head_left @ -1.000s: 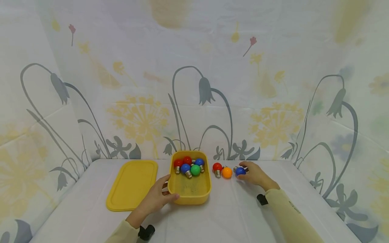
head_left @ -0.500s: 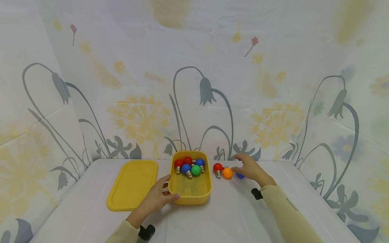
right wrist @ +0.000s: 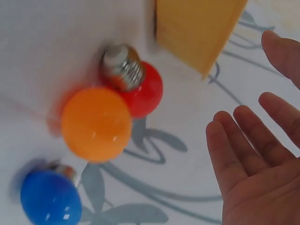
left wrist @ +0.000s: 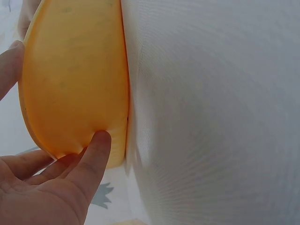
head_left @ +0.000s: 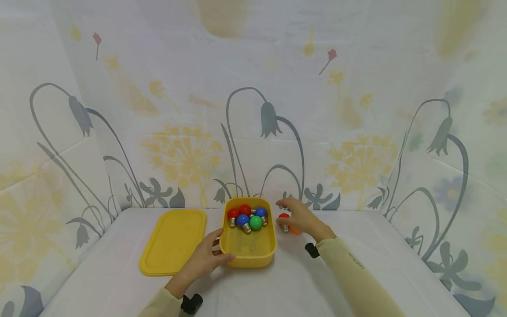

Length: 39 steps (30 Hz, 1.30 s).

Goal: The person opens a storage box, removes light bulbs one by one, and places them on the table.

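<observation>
My left hand [head_left: 203,257] holds the near left corner of a yellow plastic box [head_left: 249,262], its thumb at the front rim and its fingertips against the side wall. Inside the box, towards the back, lie several coloured light bulbs, among them a green bulb [head_left: 255,222] and a blue one [head_left: 243,220]. My right hand [head_left: 302,217] hovers with extended fingers over the bulbs to the right of the box, holding nothing. Below it, the right wrist view shows a red bulb [right wrist: 149,91] with a metal screw base, an orange bulb [right wrist: 97,124] and a blue bulb [right wrist: 50,199].
A flat yellow lid [head_left: 173,242] lies on the white tablecloth [head_left: 309,286] left of the box. Behind the table hangs a white cloth [head_left: 348,171] printed with flowers.
My right hand has let go of the blue bulb and moved left, past the orange bulb to above the red one. My left hand stays at the box.
</observation>
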{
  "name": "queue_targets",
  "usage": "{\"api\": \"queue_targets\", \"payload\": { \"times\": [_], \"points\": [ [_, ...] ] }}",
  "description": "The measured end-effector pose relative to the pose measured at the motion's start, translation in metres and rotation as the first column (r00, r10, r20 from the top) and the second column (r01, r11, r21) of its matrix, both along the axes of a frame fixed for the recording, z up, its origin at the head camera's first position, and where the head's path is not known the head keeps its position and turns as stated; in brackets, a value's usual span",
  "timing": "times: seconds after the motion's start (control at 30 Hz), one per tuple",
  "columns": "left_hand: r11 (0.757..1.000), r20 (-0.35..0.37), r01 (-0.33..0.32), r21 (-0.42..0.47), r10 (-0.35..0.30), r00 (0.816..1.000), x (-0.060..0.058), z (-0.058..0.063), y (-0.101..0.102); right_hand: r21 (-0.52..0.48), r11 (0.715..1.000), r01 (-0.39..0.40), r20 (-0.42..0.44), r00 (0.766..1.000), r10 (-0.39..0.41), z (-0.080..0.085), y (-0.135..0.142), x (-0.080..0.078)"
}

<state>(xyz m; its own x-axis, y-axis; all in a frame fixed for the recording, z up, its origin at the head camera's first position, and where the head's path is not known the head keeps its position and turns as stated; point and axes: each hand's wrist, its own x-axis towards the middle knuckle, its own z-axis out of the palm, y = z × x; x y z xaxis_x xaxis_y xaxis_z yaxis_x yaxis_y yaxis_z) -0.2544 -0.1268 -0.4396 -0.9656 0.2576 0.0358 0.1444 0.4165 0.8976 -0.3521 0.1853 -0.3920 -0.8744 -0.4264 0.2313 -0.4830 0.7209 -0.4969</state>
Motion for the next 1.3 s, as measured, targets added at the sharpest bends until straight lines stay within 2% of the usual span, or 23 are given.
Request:
{"api": "queue_targets", "payload": {
  "times": [0.23, 0.6, 1.0, 1.3],
  "points": [
    [1.000, -0.001, 0.005, 0.012, -0.005, 1.000, -0.001, -0.001, -0.001, -0.016, 0.995, -0.095, 0.029, 0.995, 0.096, -0.004, -0.028, -0.004],
    [0.999, -0.024, 0.021, 0.026, -0.020, 1.000, -0.003, -0.002, -0.004, 0.071, 0.981, -0.180, 0.047, 0.983, 0.177, -0.010, -0.056, -0.013],
    [0.999, -0.031, 0.040, 0.031, -0.039, 0.999, -0.003, -0.002, -0.004, 0.212, 0.963, -0.168, 0.034, 0.986, 0.164, -0.018, -0.074, -0.024],
    [0.999, -0.019, 0.036, 0.023, -0.036, 0.999, -0.001, 0.000, -0.004, 0.226, 0.961, -0.162, 0.099, 0.985, 0.143, -0.018, -0.081, -0.019]
  ]
}}
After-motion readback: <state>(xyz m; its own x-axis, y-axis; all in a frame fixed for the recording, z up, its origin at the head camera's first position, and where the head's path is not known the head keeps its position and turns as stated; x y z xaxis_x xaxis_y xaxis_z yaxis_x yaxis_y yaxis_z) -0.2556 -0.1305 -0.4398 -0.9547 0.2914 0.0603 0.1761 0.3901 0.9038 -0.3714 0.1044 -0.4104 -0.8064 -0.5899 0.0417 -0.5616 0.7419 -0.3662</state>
